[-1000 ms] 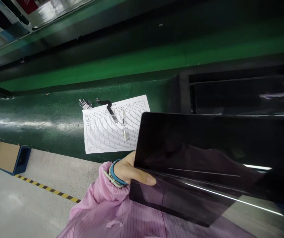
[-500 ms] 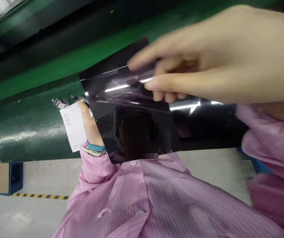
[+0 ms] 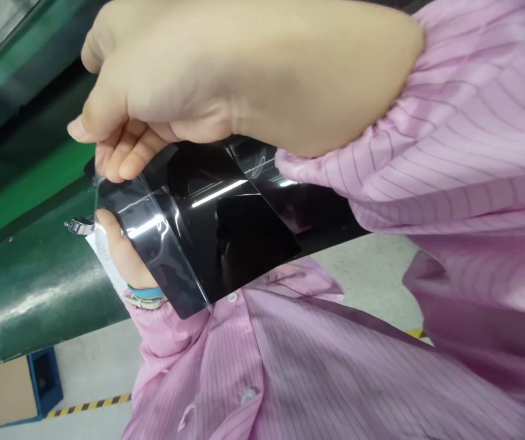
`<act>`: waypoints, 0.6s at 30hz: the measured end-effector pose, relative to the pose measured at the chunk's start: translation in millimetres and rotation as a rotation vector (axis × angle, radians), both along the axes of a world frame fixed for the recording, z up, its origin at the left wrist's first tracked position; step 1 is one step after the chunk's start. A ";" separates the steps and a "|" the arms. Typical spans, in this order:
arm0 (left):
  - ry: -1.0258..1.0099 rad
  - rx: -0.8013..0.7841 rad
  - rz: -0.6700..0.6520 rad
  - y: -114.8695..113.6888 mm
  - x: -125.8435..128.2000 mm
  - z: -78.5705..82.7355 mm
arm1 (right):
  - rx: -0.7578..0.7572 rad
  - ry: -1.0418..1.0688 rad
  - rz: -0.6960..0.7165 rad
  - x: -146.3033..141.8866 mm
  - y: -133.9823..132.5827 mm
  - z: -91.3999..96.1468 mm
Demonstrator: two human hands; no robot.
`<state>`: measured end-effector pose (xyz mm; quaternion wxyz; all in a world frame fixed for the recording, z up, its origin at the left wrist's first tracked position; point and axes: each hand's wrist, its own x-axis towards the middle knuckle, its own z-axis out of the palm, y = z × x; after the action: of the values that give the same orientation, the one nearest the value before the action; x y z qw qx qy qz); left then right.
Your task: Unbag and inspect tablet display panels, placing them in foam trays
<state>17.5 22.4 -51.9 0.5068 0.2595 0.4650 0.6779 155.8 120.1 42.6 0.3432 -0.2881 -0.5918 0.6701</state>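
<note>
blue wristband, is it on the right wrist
No, the blue wristband circles the wrist of the left hand, between that hand and the pink sleeve.

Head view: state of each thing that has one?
Flat glossy black panel, gripped near one edge by left hand.
Thin clear plastic film, bent, partly lifted, pinched by right hand.
Silver metal-link object, lying on dark-green bench.
White paper sheet, mostly hidden.

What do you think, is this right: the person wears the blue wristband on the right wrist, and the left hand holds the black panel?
The side is wrong: the blue wristband is on the left wrist, as the head view shows. The left hand does hold the black panel.
</note>
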 end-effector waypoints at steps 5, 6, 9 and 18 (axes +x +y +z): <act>-0.047 0.053 -0.178 -2.8 -13.9 -8.2 | -0.037 -0.043 -0.002 3.3 5.6 -0.5; -0.033 0.056 -0.192 -3.6 -14.5 -7.1 | -0.036 -0.055 0.001 4.5 5.6 0.4; 0.034 0.075 -0.214 -5.6 -13.3 -1.2 | -0.071 -0.071 0.025 9.3 3.4 5.4; 0.057 0.008 -0.015 -3.9 -2.3 4.2 | -0.087 -0.232 0.005 19.8 -4.3 20.1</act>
<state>15.2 18.5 -47.6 0.4972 0.2843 0.4745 0.6684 175.5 115.8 62.8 0.2578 -0.3766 -0.5985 0.6584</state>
